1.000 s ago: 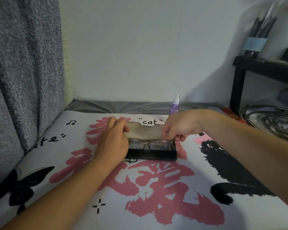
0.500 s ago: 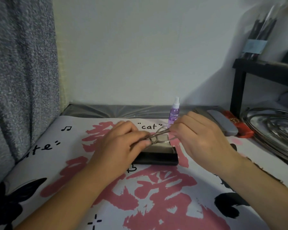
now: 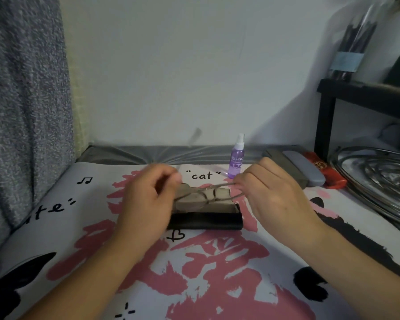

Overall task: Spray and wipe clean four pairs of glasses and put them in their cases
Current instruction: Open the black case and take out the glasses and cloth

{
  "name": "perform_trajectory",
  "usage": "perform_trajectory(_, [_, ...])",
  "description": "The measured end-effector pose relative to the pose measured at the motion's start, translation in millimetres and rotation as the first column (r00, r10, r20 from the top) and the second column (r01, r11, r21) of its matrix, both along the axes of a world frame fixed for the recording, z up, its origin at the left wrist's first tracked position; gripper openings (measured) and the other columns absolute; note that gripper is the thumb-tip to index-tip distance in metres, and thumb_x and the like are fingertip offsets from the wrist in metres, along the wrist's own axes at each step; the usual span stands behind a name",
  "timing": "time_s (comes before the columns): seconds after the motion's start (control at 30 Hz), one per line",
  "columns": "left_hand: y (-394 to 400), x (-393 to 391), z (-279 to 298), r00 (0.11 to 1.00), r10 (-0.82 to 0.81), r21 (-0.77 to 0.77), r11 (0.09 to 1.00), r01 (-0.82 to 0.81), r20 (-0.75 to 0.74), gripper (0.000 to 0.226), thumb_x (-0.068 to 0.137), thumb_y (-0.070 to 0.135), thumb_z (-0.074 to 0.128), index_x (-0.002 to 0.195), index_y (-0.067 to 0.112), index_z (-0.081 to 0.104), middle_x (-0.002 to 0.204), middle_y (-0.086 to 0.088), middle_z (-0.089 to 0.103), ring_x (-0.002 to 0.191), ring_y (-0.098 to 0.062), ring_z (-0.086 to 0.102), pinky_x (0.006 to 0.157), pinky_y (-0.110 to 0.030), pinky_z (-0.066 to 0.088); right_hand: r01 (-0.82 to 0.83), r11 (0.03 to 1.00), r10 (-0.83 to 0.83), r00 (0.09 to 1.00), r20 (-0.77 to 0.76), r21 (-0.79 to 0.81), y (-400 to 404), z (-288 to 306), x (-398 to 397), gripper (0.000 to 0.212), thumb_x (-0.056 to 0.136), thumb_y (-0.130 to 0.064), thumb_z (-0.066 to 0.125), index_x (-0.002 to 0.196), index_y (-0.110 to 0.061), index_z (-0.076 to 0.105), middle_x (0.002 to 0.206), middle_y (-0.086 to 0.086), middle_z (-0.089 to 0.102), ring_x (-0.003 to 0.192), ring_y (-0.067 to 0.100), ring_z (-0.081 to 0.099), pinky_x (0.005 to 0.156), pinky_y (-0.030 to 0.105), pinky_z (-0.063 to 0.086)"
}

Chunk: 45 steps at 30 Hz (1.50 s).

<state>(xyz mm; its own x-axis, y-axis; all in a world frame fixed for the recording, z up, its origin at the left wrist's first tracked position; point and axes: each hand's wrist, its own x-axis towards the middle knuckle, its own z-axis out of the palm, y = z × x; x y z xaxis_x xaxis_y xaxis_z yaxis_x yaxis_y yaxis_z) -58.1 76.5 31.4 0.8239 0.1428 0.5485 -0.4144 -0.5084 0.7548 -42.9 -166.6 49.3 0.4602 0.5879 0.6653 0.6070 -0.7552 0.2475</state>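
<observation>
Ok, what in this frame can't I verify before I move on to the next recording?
- Head view: the left hand is motion-blurred, so its grip on the glasses is unclear.
- The open black case: its left end sits behind the left hand.
- Three cases at right overlap; their contents are hidden.
- The spray bottle label is too small to read.
- The metal rack is cut off by the right edge.

Glasses [image 3: 203, 195] above open case [image 3: 206, 221], between left hand [image 3: 148, 202] and right hand [image 3: 273, 192]; spray bottle [image 3: 236, 158] behind; three closed cases [image 3: 305, 172] right of bottle.
</observation>
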Motion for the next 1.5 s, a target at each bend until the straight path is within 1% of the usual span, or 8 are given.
perform_trajectory(0.13, [3, 5, 3, 0.996, -0.027, -0.347, 0.938, -0.004, -0.085, 0.022, 0.102, 0.027, 0.056, 0.08, 0.024, 0.061, 0.057, 0.007, 0.054, 0.055, -0.01, 0.05, 0.064, -0.033, 0.044, 0.225, 0.959, -0.21, 0.972, -0.101, 0.171, 3, -3, -2, 0.024, 0.079, 0.007, 0.073, 0.101, -0.002, 0.072, 0.083, 0.008, 0.062, 0.075, 0.025, 0.054, 0.068, 0.032, 0.045])
perform_trajectory(0.33, [-10, -11, -1, 0.941, -0.327, -0.215, 0.928, 0.304, -0.083, 0.019, 0.098, 0.034, 0.053, 0.092, 0.02, 0.065, 0.066, -0.003, 0.064, 0.06, -0.015, 0.06, 0.063, -0.029, 0.051, 0.493, 0.603, -0.154, 0.843, -0.515, 0.627, -9, 12, 11, 0.021, 0.1, -0.017, 0.055, 0.083, -0.012, 0.067, 0.06, 0.004, 0.059, 0.055, 0.018, 0.053, 0.051, 0.02, 0.038])
perform_trajectory(0.5, [-7, -5, -6, 0.976, -0.182, 0.14, 0.97, 0.197, -0.116, 0.017, 0.098, 0.036, 0.052, 0.097, 0.031, 0.069, 0.094, 0.017, 0.063, 0.093, 0.002, 0.057, 0.076, -0.007, 0.041, 0.592, 0.705, -0.219, 0.706, -0.673, 0.392, -59, 26, 11, 0.031, 0.101, -0.013, 0.05, 0.078, -0.024, 0.067, 0.077, 0.0, 0.063, 0.069, 0.022, 0.058, 0.058, 0.032, 0.04])
perform_trajectory(0.67, [14, 20, -14, 0.946, 0.016, 0.199, 0.979, 0.051, -0.323, 0.012, 0.099, 0.029, 0.06, 0.105, 0.036, 0.068, 0.121, 0.012, 0.043, 0.119, -0.008, 0.045, 0.105, -0.025, 0.035, 0.633, 0.76, -0.521, 0.455, -0.722, -0.149, -110, 35, 29, 0.034, 0.101, -0.01, 0.049, 0.08, -0.031, 0.065, 0.079, -0.006, 0.061, 0.07, 0.014, 0.057, 0.065, 0.031, 0.045])
perform_trajectory(0.93, [15, 20, -22, 0.87, -0.048, 0.223, 0.958, 0.179, -0.491, 0.025, 0.097, 0.024, 0.061, 0.117, 0.04, 0.059, 0.127, 0.011, 0.035, 0.114, -0.008, 0.044, 0.096, -0.024, 0.033, 0.653, 0.656, -0.735, 0.436, -0.519, -0.379, -105, 26, 49, 0.024, 0.092, -0.01, 0.043, 0.081, -0.029, 0.051, 0.103, 0.004, 0.06, 0.095, 0.029, 0.051, 0.086, 0.04, 0.048])
perform_trajectory(1.07, [17, 20, -28, 0.873, -0.11, 0.293, 0.916, 0.274, -0.475, 0.037, 0.097, 0.038, 0.061, 0.132, 0.044, 0.05, 0.133, 0.021, 0.023, 0.128, -0.005, 0.034, 0.108, -0.025, 0.029, 0.404, 0.909, -0.39, 0.733, -0.557, -0.104, -46, 34, 40, 0.026, 0.094, -0.01, 0.05, 0.088, -0.024, 0.071, 0.087, -0.011, 0.065, 0.085, 0.008, 0.065, 0.073, 0.02, 0.047])
perform_trajectory(1.17, [21, 19, -28, 0.86, -0.165, 0.324, 0.879, 0.35, -0.483, 0.052, 0.093, 0.059, 0.053, 0.142, 0.051, 0.038, 0.142, 0.029, 0.013, 0.135, -0.002, 0.023, 0.116, -0.034, 0.027, 0.08, 0.995, -0.1, 0.587, -0.804, -0.066, 12, 34, 25, 0.009, 0.091, -0.019, 0.069, 0.09, -0.024, 0.077, 0.075, -0.022, 0.064, 0.071, -0.011, 0.059, 0.063, 0.003, 0.041])
perform_trajectory(1.5, [33, 23, -29, 0.841, -0.207, 0.326, 0.854, 0.405, -0.5, 0.066, 0.077, 0.063, 0.072, 0.135, 0.049, 0.045, 0.136, 0.028, 0.022, 0.132, -0.001, 0.033, 0.109, -0.027, 0.034, -0.143, 0.908, -0.258, 0.548, -0.796, -0.393, 55, 20, 47, 0.016, 0.085, -0.009, 0.062, 0.089, -0.023, 0.068, 0.072, -0.013, 0.06, 0.071, 0.011, 0.058, 0.063, 0.029, 0.049])
